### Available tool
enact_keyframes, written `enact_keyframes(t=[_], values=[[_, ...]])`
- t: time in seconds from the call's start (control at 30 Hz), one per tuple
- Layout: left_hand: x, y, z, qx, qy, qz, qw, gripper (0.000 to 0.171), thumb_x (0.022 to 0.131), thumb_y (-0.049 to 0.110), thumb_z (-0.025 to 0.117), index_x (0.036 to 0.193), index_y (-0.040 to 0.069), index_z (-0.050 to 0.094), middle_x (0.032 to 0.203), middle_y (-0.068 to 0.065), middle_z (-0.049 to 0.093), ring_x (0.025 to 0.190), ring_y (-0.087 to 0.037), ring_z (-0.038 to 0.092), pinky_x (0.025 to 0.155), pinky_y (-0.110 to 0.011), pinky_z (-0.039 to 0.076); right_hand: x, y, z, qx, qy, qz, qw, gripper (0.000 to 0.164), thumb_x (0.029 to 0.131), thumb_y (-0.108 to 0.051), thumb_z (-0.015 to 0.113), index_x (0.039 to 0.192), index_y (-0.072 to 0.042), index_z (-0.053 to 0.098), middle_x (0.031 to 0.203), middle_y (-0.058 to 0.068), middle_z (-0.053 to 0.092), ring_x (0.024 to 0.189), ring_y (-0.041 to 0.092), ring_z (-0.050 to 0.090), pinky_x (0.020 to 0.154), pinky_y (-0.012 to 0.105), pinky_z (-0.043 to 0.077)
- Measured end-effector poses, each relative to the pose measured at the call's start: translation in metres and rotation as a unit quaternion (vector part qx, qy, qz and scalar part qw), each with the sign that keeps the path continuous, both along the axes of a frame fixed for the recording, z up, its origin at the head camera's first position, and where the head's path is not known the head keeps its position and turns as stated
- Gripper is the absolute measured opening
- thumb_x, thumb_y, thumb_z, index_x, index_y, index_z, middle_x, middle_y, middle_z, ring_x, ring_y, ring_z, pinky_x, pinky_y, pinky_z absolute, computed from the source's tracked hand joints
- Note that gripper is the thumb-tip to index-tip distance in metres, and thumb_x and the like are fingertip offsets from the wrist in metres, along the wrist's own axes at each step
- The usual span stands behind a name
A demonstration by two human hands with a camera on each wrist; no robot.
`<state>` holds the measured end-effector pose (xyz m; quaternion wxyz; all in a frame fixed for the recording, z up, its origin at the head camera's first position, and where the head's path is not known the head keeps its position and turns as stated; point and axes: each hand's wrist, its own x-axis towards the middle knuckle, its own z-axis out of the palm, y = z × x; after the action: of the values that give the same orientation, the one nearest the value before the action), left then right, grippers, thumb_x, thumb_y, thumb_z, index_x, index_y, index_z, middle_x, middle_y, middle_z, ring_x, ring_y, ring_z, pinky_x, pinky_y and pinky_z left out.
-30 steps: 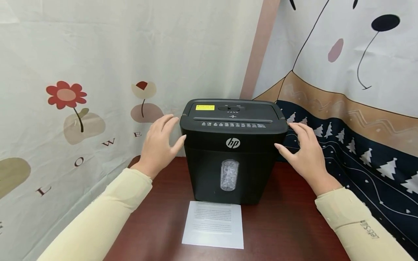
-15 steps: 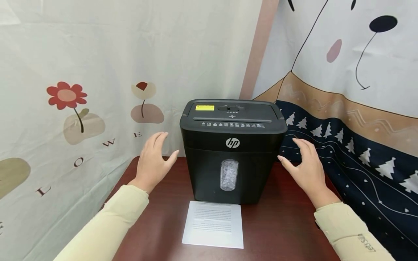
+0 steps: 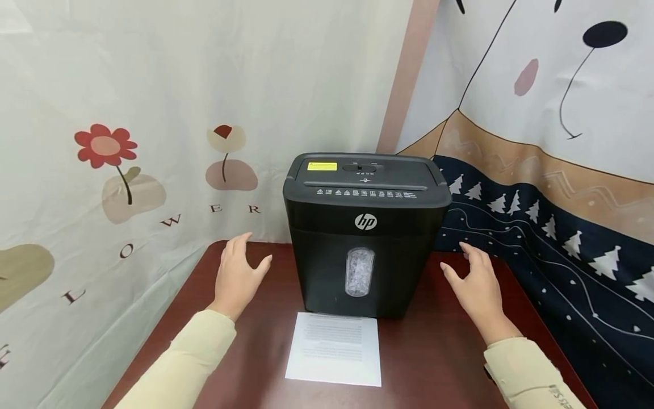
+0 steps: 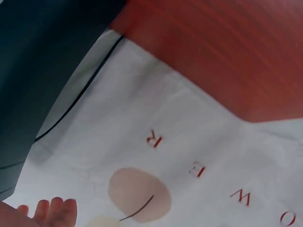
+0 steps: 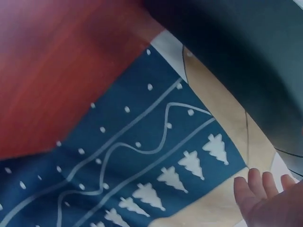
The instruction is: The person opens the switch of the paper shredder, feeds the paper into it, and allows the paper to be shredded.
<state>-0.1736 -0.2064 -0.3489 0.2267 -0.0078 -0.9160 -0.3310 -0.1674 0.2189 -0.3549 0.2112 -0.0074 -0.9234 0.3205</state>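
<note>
A black paper shredder with an HP logo stands upright on the table. White shreds show through its small front window. At its left side, apart from it, my left hand hovers with relaxed, spread fingers and holds nothing. My right hand mirrors it on the other side, thumb apart from the fingers, also holding nothing. A printed sheet of paper lies flat in front of the shredder, its far edge at the shredder's base. In the wrist views, the left fingertips and right fingertips show at the lower corners.
The dark red tabletop meets a white printed curtain behind and a navy one with white trees at the right. A thin black cord runs behind the shredder in the left wrist view.
Both hands have drawn away from the shredder's upper sides, moving down and back toward me, the left also slightly outward. The shredder and the paper stay in place.
</note>
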Motion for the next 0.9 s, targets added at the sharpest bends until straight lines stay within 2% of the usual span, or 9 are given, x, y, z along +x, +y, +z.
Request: enact_keyframes(t=[0.27, 0.43, 0.6, 0.73, 0.9], values=[[-0.004, 0.003, -0.023, 0.038, -0.081, 0.015, 0.9959, 0.063, 0.088, 0.018, 0.068, 0.141, -0.002, 0.038, 0.142, -0.023, 0.037, 0.133, -0.039, 0.033, 0.107, -0.052, 0.032, -0.002, -0.006, -0.023, -0.043, -0.089, -0.018, 0.995, 0.063, 0.093, -0.019, 0.062, 0.143, 0.006, 0.033, 0.141, 0.029, 0.035, 0.124, 0.043, 0.041, 0.101, 0.058, 0.038], [-0.002, 0.008, -0.041, 0.052, -0.121, 0.023, 0.9910, 0.062, 0.088, 0.015, 0.068, 0.138, -0.005, 0.040, 0.136, -0.026, 0.042, 0.128, -0.042, 0.038, 0.104, -0.054, 0.036, 0.000, -0.011, -0.040, -0.062, -0.130, -0.021, 0.989, 0.063, 0.094, -0.020, 0.060, 0.144, 0.006, 0.032, 0.141, 0.029, 0.035, 0.126, 0.042, 0.040, 0.101, 0.056, 0.038], [-0.001, 0.015, -0.064, 0.060, -0.157, 0.042, 0.9848, 0.057, 0.086, 0.014, 0.068, 0.132, -0.008, 0.044, 0.123, -0.028, 0.050, 0.115, -0.043, 0.048, 0.096, -0.053, 0.041, 0.004, -0.017, -0.058, -0.088, -0.163, -0.022, 0.982, 0.062, 0.093, -0.020, 0.059, 0.142, 0.009, 0.033, 0.136, 0.030, 0.038, 0.125, 0.044, 0.040, 0.100, 0.055, 0.038], [-0.001, 0.021, -0.080, 0.075, -0.190, 0.052, 0.9775, 0.055, 0.086, 0.013, 0.067, 0.130, -0.010, 0.045, 0.119, -0.029, 0.052, 0.107, -0.042, 0.053, 0.091, -0.053, 0.045, 0.006, -0.021, -0.071, -0.114, -0.185, -0.020, 0.976, 0.060, 0.093, -0.018, 0.057, 0.141, 0.011, 0.034, 0.135, 0.032, 0.040, 0.125, 0.045, 0.042, 0.098, 0.055, 0.040], [-0.002, 0.027, -0.093, 0.094, -0.221, 0.060, 0.9689, 0.053, 0.086, 0.012, 0.066, 0.128, -0.012, 0.046, 0.121, -0.032, 0.051, 0.110, -0.044, 0.052, 0.092, -0.053, 0.045, 0.005, -0.026, -0.083, -0.127, -0.194, -0.027, 0.972, 0.056, 0.093, -0.016, 0.057, 0.138, 0.013, 0.038, 0.132, 0.034, 0.046, 0.119, 0.046, 0.049, 0.094, 0.054, 0.044]])
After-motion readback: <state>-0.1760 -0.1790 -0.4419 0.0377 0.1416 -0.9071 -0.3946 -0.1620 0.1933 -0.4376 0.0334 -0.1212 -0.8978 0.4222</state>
